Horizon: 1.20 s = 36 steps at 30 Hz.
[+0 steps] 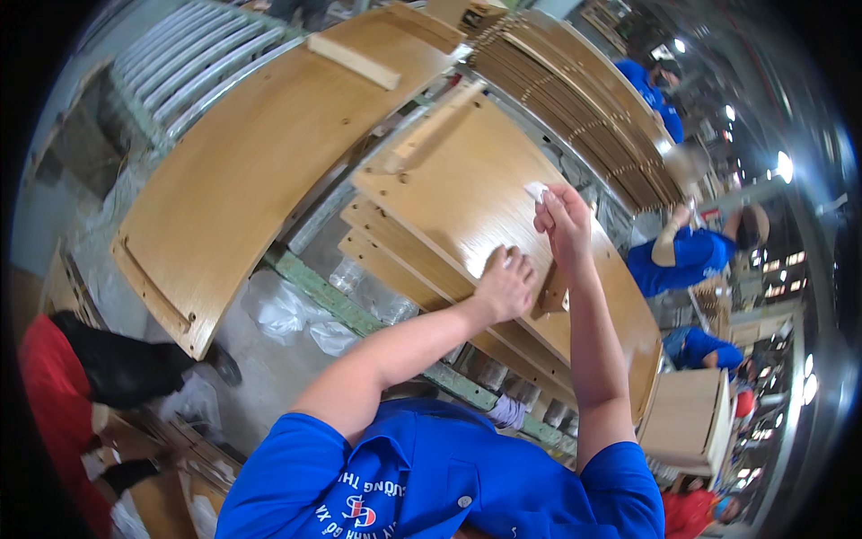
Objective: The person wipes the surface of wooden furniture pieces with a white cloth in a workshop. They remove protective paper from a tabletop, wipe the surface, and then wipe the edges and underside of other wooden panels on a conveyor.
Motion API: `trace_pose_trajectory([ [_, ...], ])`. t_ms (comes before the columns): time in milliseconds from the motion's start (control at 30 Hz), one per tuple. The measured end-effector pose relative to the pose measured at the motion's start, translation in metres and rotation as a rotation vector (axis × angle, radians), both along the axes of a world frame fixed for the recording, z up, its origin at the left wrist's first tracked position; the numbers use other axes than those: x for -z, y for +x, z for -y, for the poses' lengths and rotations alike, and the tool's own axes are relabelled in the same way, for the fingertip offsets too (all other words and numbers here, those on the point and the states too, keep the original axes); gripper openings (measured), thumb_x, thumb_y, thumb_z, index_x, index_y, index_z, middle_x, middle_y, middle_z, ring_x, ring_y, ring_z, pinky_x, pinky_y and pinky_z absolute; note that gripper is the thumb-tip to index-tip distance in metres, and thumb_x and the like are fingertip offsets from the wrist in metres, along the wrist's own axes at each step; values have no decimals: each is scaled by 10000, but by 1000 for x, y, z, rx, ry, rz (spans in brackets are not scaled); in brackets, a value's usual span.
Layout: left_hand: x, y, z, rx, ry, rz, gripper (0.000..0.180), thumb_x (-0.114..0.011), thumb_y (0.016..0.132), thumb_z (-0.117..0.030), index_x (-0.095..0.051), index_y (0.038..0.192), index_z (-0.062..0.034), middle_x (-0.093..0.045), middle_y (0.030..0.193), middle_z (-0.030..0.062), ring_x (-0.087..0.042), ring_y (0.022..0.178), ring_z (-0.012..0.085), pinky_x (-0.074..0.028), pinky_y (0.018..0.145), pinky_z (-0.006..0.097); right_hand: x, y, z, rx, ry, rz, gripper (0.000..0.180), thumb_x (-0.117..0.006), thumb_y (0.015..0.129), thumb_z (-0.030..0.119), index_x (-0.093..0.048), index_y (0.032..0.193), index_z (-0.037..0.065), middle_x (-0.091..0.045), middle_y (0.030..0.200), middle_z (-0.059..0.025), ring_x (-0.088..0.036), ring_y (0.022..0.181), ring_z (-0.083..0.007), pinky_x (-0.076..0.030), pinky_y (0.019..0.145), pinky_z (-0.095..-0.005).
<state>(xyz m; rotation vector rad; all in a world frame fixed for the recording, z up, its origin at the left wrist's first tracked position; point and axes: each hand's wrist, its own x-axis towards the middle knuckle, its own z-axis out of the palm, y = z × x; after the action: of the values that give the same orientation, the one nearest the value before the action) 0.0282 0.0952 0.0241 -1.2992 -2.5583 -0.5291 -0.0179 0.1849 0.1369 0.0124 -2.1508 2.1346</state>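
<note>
**Hands on the top panel**

The left hand (505,283) lies flat on the top wooden panel (467,193), fingers spread and holding nothing. The right hand (561,220) is just beyond it, fingers pinched on a small white cloth (535,190) pressed to the same panel. That panel tops a stack of panels (395,260) on a roller conveyor (489,373); a second, larger panel (260,162) lies to the left

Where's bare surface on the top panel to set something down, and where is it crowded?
Free: the top wooden panel is bare between the wood strip at its far end and the hands. Crowded: the left hand lies flat on it, the right hand pinches a white scrap, and a small wood block sits beside them.
</note>
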Motion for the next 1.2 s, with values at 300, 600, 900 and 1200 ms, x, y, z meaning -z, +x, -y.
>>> trace_pose_trajectory([
  [300, 9, 7, -6, 45, -53, 61, 537, -405, 880, -408, -451, 1284, -59, -380, 1361, 163, -284, 1269, 392, -147, 1033, 609, -29, -135, 122, -378, 830, 75, 237, -502, 919, 175, -599, 1044, -1, -569, 769, -30, -512, 665, -95, -430, 613, -241],
  [600, 16, 3, -10, 37, 8, 7, 520, -411, 881, -395, -488, 1247, -34, -421, 1319, 175, -314, 1245, 417, -170, 1019, 624, 4, -156, 173, -940, 1174, -133, 177, -538, 874, 156, -618, 969, 30, -646, 918, -115, -605, 865, -290, -473, 769, -352],
  [900, 17, 2, -12, 88, 10, 45, 515, -408, 885, -381, -476, 1260, -35, -402, 1338, 183, -292, 1263, 429, -145, 1030, 631, 16, -157, 171, -937, 1087, -274, 114, -567, 829, 87, -614, 851, -14, -629, 797, -153, -607, 763, -312, -482, 693, -363],
  [1200, 17, 2, -11, 96, 23, 49, 501, -403, 888, -372, -482, 1257, -42, -407, 1340, 179, -282, 1272, 430, -136, 1033, 634, 14, -180, 152, -844, 1258, -150, 146, -543, 863, 108, -622, 932, 6, -641, 887, -149, -612, 838, -297, -481, 739, -346],
])
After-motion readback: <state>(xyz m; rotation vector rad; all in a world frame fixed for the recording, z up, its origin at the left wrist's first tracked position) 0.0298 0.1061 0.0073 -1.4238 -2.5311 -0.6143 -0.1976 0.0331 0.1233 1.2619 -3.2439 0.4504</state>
